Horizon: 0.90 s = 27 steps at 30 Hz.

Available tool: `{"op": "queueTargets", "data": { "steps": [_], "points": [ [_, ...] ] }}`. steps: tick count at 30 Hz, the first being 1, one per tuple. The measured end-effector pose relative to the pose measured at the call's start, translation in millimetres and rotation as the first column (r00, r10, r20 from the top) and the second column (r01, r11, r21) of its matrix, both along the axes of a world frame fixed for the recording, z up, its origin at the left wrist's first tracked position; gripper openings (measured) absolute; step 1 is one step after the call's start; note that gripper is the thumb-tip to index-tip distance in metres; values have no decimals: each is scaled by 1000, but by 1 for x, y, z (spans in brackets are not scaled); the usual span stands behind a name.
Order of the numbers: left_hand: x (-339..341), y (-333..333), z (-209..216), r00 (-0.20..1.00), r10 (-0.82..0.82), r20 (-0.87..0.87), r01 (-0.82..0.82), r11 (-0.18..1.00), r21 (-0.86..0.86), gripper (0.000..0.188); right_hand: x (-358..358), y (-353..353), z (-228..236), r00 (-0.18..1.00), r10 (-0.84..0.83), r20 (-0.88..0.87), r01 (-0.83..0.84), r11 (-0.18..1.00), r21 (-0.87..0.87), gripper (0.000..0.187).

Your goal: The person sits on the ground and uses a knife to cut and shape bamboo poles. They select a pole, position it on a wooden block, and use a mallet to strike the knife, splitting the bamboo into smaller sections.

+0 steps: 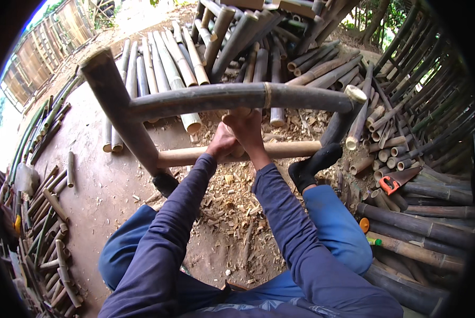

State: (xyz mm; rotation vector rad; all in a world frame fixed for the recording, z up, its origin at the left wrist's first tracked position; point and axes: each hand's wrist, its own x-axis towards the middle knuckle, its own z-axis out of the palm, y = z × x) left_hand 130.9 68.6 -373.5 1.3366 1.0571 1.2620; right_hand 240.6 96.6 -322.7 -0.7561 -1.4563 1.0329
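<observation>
A bamboo frame (pixel 195 100) of dark poles stands tilted in front of me, its upper crossbar (pixel 211 98) dark and slightly bowed. A paler lower crossbar (pixel 287 149) joins the same two side poles. Both arms reach over this lower bar. My left hand (pixel 224 142) is closed at the lower bar, against my right wrist. Just above it, my right hand (pixel 243 124) is closed right under the upper bar. The hands touch each other, and their fingertips are hidden. My dark-covered feet (pixel 322 161) rest by the lower ends of the side poles.
Wood chips (pixel 229 196) litter the ground between my legs. Cut bamboo lengths (pixel 166 61) lie beyond the frame. An orange-handled saw (pixel 391 184) rests on the bamboo pile at right, near thick dark poles (pixel 417 220). More bamboo offcuts (pixel 52 249) are heaped at left.
</observation>
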Motion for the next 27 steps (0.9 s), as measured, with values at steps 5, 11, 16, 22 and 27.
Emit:
{"op": "queueTargets", "data": {
  "steps": [5, 11, 16, 22, 27],
  "points": [
    [26, -12, 11, 992, 123, -24, -120, 988, 102, 50, 19, 1, -2, 998, 57, 1, -57, 998, 23, 38],
    [12, -49, -14, 605, 658, -449, -534, 753, 383, 54, 4, 3, -1, 986, 96, 133, -80, 989, -124, 50],
    [-5, -112, 147, 677, 735, -42, -577, 564, 591, 29, 33, 17, -25, 992, 63, 110, -55, 996, -74, 47],
    [-214, -78, 338, -108, 897, -428, -432, 345, 833, 32, 16, -6, -2, 982, 174, -78, -173, 985, 14, 41],
    [-314, -27, 286, 594, 508, -624, -284, 858, 428, 29, 11, -17, 6, 993, 115, -13, -115, 993, 25, 46]
  ]
}}
